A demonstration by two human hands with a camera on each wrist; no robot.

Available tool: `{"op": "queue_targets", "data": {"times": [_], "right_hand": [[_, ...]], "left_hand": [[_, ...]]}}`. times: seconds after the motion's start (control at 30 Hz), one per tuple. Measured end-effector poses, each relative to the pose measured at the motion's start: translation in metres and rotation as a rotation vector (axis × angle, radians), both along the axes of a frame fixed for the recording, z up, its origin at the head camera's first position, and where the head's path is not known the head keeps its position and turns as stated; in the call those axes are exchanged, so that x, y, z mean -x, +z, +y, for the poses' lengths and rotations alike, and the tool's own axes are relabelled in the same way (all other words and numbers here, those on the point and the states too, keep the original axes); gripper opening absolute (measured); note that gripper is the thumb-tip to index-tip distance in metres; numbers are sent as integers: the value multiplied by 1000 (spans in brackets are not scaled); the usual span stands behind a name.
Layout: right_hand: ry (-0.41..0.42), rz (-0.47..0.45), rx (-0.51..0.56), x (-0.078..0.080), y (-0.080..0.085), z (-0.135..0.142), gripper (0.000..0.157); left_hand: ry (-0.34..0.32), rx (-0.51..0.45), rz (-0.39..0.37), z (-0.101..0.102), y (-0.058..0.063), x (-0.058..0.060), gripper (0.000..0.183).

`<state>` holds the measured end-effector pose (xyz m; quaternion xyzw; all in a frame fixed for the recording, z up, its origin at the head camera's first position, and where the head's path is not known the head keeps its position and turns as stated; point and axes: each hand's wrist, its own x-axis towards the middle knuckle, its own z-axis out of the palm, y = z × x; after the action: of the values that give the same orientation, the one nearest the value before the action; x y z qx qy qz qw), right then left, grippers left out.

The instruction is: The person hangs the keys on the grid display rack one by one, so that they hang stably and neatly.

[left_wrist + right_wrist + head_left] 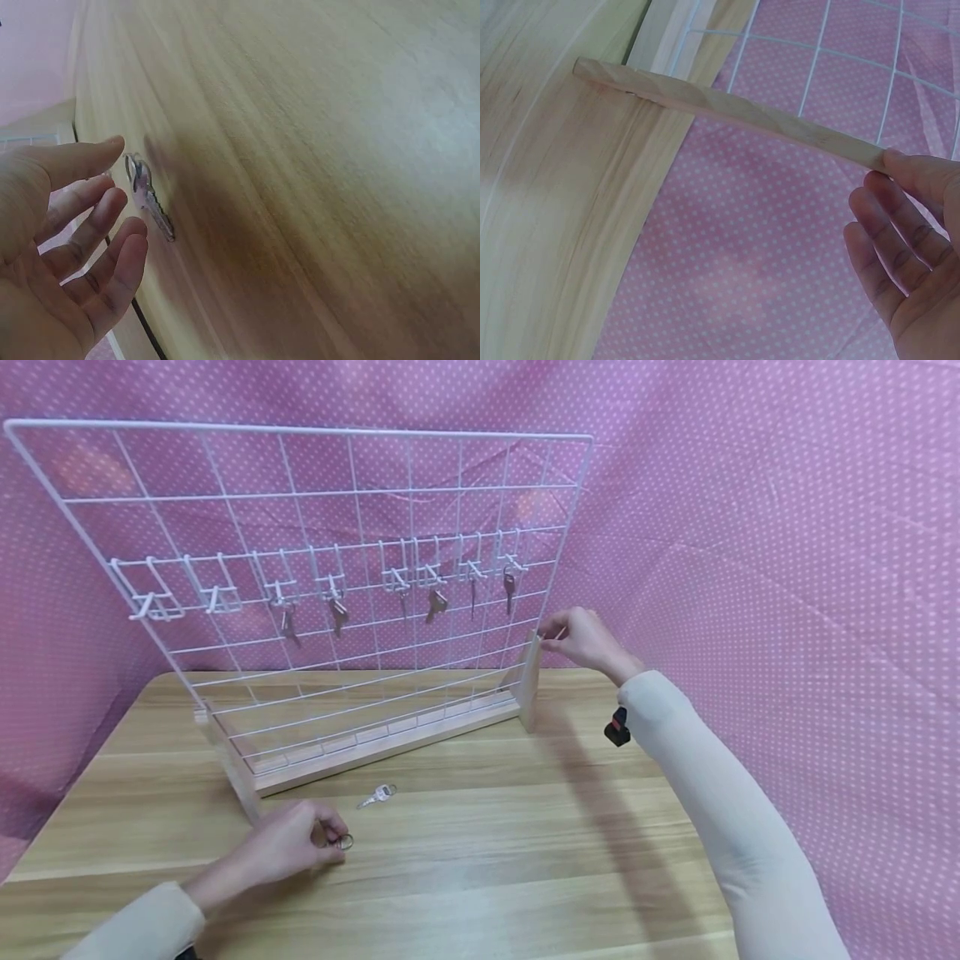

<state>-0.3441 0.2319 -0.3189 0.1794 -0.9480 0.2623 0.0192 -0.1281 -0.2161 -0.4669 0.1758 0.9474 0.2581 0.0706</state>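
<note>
My left hand [288, 843], low over the table at the left, pinches a small key ring [345, 842] between thumb and forefinger. In the left wrist view a silver key [157, 212] hangs from this ring, with the other fingers loosely bent beside it. Another key [378, 794], with a clear-looking head, lies on the table just beyond that hand. My right hand [588, 639] grips the upper end of the right wooden side support [529, 681] of a white wire rack [322, 430]. Thumb and forefinger pinch the support's end in the right wrist view.
White hooks run across the rack; the two leftmost hooks [221, 599] are bare, while several others carry keys [437, 603]. A wooden base bar [390, 745] joins the side supports. Pink dotted cloth [787, 568] hangs around the wooden table [487, 860].
</note>
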Motion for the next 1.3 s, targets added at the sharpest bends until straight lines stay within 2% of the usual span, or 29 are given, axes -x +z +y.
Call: {"op": "queue_targets", "data": {"times": [0.27, 0.53, 0.87, 0.97, 1.13, 1.3], "right_hand": [[0, 5, -1, 0, 0, -1, 22], [-3, 4, -6, -1, 0, -1, 22], [-7, 5, -5, -1, 0, -1, 22], [-10, 6, -4, -2, 1, -1, 22], [-11, 9, -5, -2, 1, -2, 22], [-8, 3, -4, -1, 1, -1, 22]], "left_hand": [[28, 49, -8, 4, -7, 3, 23], [35, 70, 22, 8, -10, 3, 17], [7, 65, 48, 7, -14, 4, 17], [2, 38, 50, 7, -9, 3, 16], [-6, -15, 33, 4, 7, 1, 13], [-15, -16, 96, 2, 27, 1, 12]]}}
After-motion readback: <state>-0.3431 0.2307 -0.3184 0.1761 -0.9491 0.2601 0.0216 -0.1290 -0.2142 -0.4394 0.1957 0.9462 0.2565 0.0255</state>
